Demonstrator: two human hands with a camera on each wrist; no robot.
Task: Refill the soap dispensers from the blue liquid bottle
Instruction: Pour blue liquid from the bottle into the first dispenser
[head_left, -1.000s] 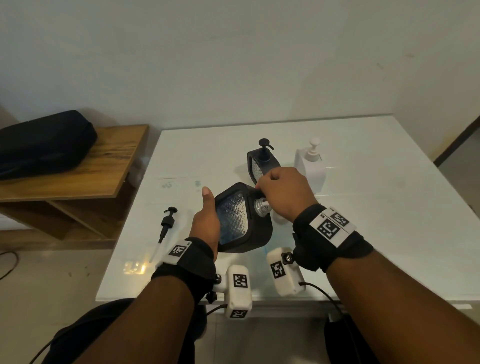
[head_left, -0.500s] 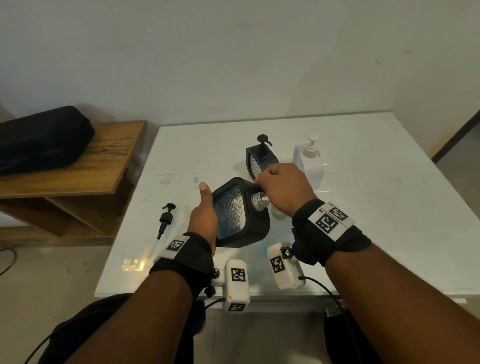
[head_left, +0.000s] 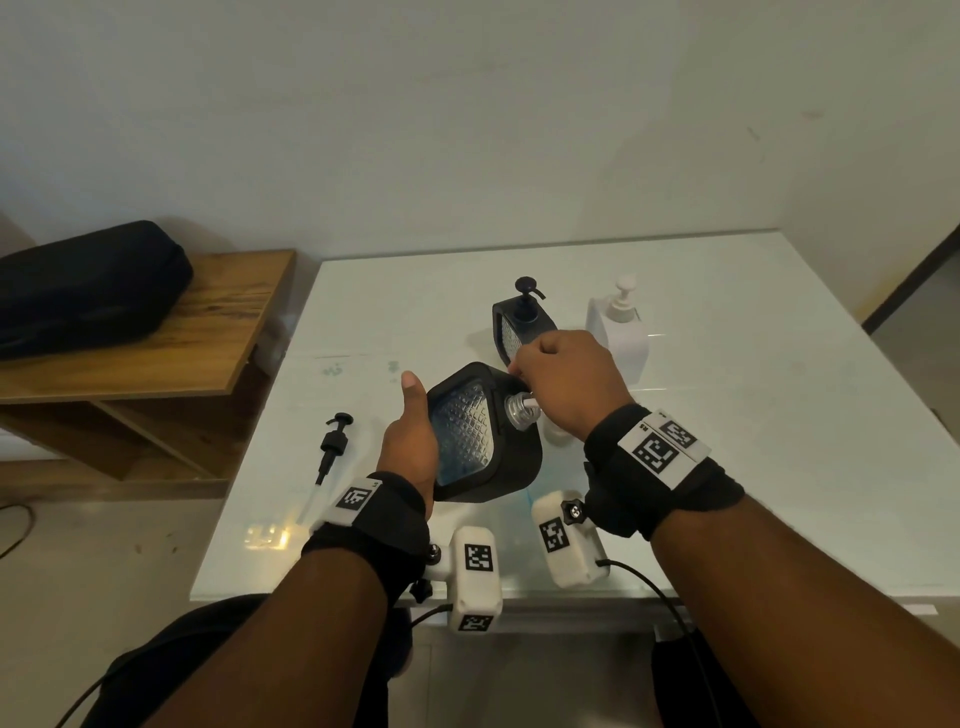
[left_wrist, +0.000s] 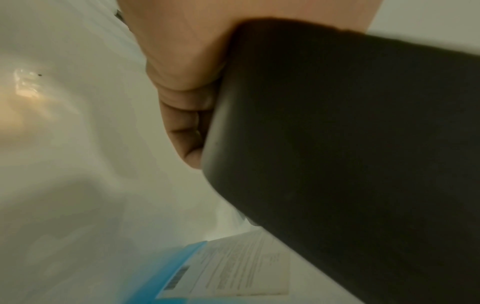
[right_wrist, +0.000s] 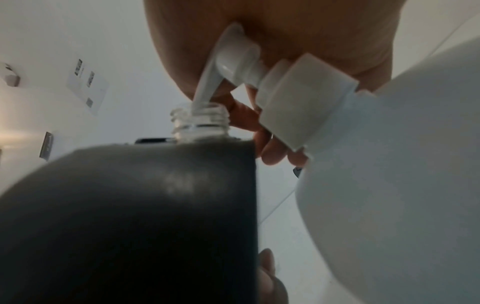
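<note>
Tight at centre: my left hand grips the tilted black dispenser, my right hand sits on the refill bottle's pump, spout in the open neck. Just behind stand a second black dispenser and a white dispenser. Loose pump lies to my left. Bare table to the right and far side gives passage.

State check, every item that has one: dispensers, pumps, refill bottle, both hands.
Held black dispenser: tilted, neck open, left hand grips it.
Refill bottle: pump spout in that neck, right hand on pump.
Loose black pump: lying on table.
Second black dispenser: upright, pump on.
White dispenser: upright, pump on.
</note>
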